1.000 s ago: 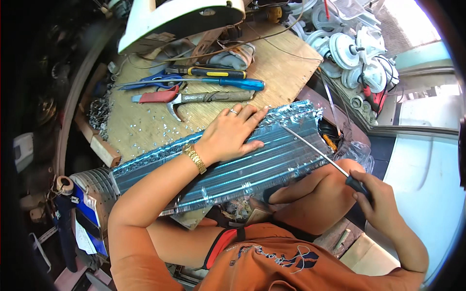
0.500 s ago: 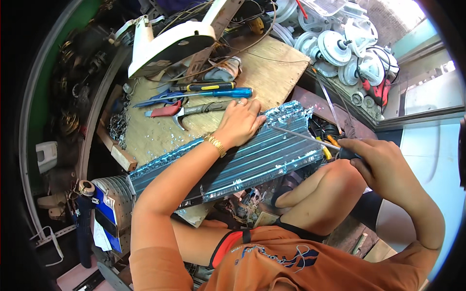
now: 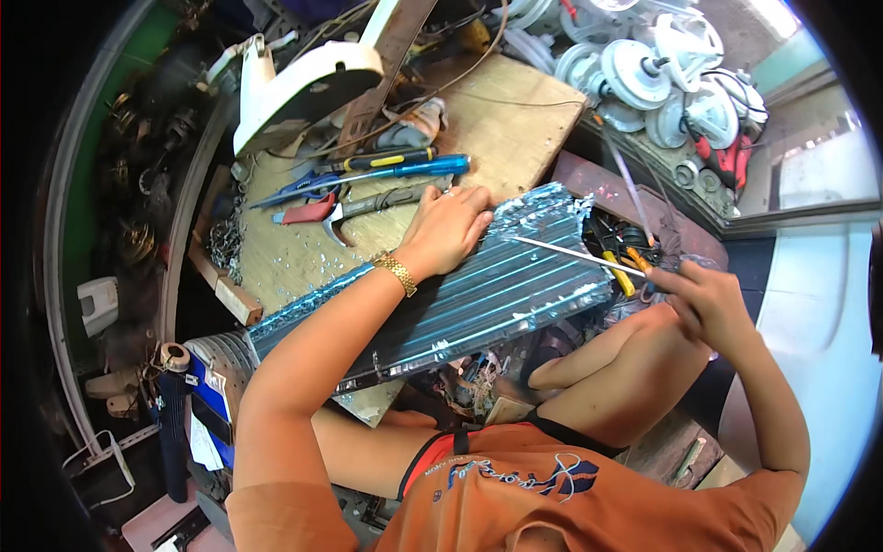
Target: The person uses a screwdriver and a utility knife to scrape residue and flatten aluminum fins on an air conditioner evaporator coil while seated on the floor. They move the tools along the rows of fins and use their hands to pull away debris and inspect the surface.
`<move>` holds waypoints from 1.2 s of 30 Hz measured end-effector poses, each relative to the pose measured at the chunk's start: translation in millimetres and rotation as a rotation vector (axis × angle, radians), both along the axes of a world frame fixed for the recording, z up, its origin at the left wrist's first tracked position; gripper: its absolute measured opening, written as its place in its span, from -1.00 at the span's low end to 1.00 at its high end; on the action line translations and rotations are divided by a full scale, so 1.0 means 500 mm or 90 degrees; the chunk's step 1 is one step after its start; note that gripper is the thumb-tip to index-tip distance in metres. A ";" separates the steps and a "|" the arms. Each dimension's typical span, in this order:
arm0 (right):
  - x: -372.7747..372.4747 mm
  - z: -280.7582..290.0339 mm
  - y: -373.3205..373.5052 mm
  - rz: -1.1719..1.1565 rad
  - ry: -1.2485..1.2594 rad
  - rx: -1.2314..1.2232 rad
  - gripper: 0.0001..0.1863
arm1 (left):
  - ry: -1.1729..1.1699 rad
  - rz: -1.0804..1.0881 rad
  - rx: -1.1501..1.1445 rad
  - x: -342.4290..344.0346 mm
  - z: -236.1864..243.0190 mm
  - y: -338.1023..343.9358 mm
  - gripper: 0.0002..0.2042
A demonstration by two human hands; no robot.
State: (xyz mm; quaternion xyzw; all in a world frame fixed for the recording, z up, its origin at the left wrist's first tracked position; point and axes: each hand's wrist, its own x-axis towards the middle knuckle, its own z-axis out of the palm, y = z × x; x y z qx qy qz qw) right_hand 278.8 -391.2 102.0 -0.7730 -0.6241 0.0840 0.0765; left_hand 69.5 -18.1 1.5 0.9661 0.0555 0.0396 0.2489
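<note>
A long blue finned coil (image 3: 478, 285), like an air-conditioner heat exchanger, lies slanted across the front of a wooden board, over my lap. Its fins are torn near the far right end. My left hand (image 3: 448, 230) presses on the coil's far edge, fingers bent and partly hidden. In my right hand (image 3: 704, 299) is a screwdriver (image 3: 575, 253) with a long thin shaft; the grip is mostly covered. Its tip touches or sits just above the fins, right of my left hand. Beyond that hand lie a claw hammer (image 3: 395, 198), a blue-handled screwdriver (image 3: 446, 166) and a red-handled tool (image 3: 308, 211).
The wooden board (image 3: 515, 115) carries metal flakes. A white curved housing (image 3: 303, 92) stands at the back left. White plastic gear parts (image 3: 635, 74) are piled at the far right. Yellow-handled pliers (image 3: 618, 274) lie beside the coil's right end.
My right hand has shifted slightly, with the screwdriver's shaft still over the fins. My left hand keeps its place on the coil's edge. The whole view has tilted a little.
</note>
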 end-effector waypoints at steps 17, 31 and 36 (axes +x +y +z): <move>-0.034 0.248 0.128 -0.198 0.275 -0.206 -0.54 | 0.033 0.015 0.014 -0.012 -0.013 0.011 -0.74; 0.053 -0.052 -0.013 -0.026 0.063 -0.029 -0.40 | 0.012 -0.025 -0.009 0.007 -0.011 0.013 -0.75; 0.096 -0.158 -0.030 0.074 -0.009 0.117 -0.37 | 0.077 -0.006 -0.007 -0.004 -0.005 0.015 -0.75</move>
